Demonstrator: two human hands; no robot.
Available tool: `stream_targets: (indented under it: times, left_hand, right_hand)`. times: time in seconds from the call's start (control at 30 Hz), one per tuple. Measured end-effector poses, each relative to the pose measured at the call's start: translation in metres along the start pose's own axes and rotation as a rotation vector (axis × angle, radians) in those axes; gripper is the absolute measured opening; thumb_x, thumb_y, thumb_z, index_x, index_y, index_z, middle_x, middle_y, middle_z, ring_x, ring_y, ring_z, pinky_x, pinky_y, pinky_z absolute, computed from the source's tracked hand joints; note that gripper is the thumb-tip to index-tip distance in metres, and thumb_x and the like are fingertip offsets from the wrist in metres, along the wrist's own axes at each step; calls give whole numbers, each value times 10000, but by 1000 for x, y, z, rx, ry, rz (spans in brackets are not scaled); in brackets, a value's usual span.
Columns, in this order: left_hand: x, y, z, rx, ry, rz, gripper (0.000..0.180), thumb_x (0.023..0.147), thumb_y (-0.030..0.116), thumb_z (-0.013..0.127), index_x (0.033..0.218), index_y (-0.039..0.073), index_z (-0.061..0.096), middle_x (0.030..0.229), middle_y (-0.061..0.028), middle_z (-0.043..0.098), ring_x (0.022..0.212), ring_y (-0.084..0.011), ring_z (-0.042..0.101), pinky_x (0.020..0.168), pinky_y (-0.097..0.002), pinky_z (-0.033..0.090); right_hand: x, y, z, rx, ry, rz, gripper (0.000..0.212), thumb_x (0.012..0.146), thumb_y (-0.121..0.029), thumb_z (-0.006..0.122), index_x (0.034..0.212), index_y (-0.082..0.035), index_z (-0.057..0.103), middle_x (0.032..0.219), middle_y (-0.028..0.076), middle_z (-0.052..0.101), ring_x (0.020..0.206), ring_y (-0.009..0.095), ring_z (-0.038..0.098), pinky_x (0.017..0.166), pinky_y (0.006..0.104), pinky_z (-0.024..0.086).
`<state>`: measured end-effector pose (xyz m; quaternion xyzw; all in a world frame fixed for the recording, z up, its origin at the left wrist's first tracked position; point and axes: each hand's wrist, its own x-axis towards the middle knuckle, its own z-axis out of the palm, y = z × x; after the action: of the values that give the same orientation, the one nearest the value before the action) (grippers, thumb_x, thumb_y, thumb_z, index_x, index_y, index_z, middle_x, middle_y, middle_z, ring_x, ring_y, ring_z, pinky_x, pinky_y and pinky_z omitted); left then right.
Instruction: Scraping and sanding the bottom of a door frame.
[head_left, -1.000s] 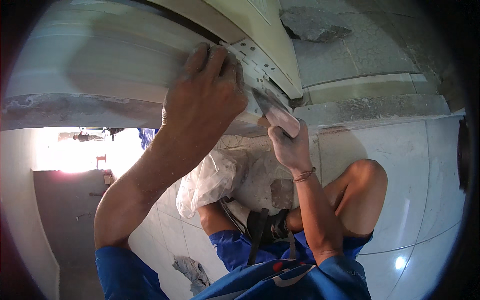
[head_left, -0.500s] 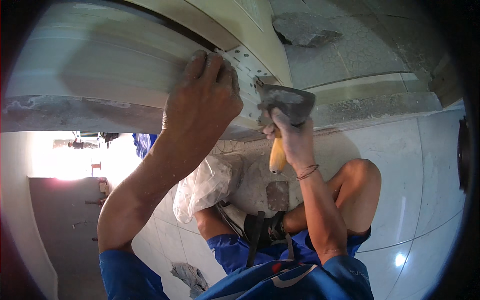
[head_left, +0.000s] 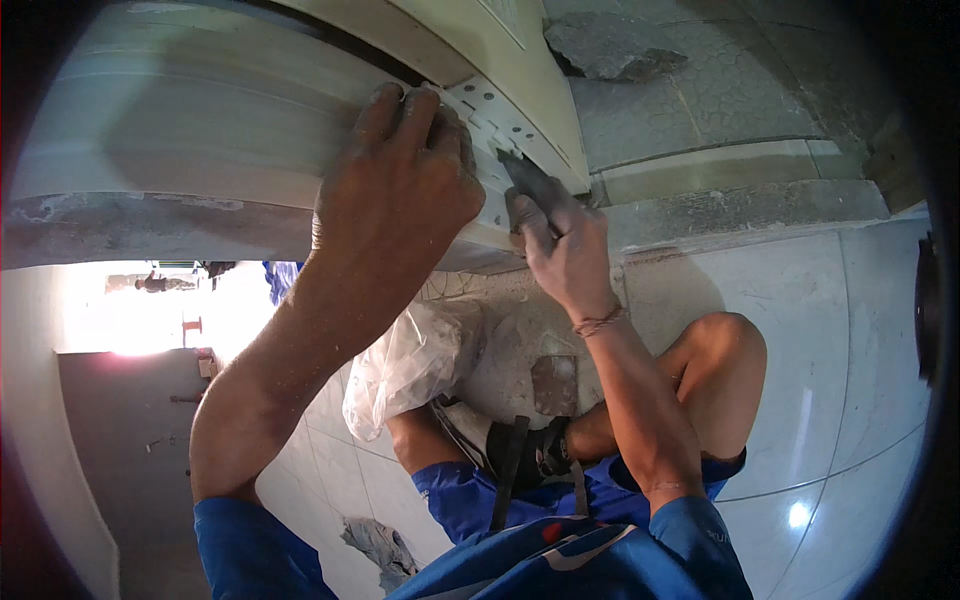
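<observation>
2 bare dusty hands in view, both up at the joint. L hand (head_left: 400,185): fingers bent over edge of 1 long off-white moulded frame (head_left: 215,125), fingertips at its seam; can't tell if anything is pinched under them. R hand (head_left: 568,245): gripping 1 dark flat-bladed scraper (head_left: 530,180), thumb on near side, handle hidden in palm.

Scraper loc: in R hand, just R of L hand, blade end at 1 white metal hinge (head_left: 485,112) w/ several dark round screws/holes; blade contact unclear. Hinge sits btwn frame & 1 cream flat panel (head_left: 530,70).

R wrist: 1 thin reddish-brown cord bracelet (head_left: 598,322). Below hands, on floor: 1 translucent white plastic bag (head_left: 410,365), crumpled, contents n/a (can't tell); 1 brown roughly square flat piece (head_left: 555,385), R of bag, apart from it. Lower L: 1 grey crumpled cloth (head_left: 380,548) on pale glossy floor tiles (head_left: 785,300). Top R: 1 grey jagged-edged flat slab (head_left: 615,48), well apart from hands.
</observation>
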<state>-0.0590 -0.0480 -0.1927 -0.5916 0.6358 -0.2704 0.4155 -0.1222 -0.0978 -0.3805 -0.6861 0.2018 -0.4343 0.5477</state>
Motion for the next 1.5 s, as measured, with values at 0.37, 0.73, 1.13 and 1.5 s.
stream_targets:
  times: [0.37,0.73,1.13,1.5]
  left_hand:
    - [1,0,7,-53,193,11,116,613,95,650,706,85,720,882,-105,648,1023,-256,536,969,-401,398]
    - [-1,0,8,-73,174,-2,116,615,111,646,704,81,714,879,-116,641,1013,-253,532,954,-391,406]
    - [-1,2,0,-42,23,-9,359,717,68,567,1064,-13,610,1028,-92,595,1066,-244,494,989,-386,379]
    - [2,4,2,-65,80,-9,250,669,79,623,911,35,666,988,-102,616,1047,-244,517,981,-392,387]
  right_hand:
    - [3,31,-7,-228,-90,-7,174,815,-129,619,941,-10,604,800,132,633,692,286,631,572,369,484]
    - [7,-16,-20,436,-108,393,221,838,-205,622,881,11,605,647,167,608,605,307,618,585,385,477]
    - [25,-6,-31,456,-29,465,178,839,-172,659,849,4,629,574,25,572,487,86,506,480,248,403]
    - [46,6,-59,268,-361,655,280,763,-202,654,784,73,606,627,129,631,545,188,634,559,331,502]
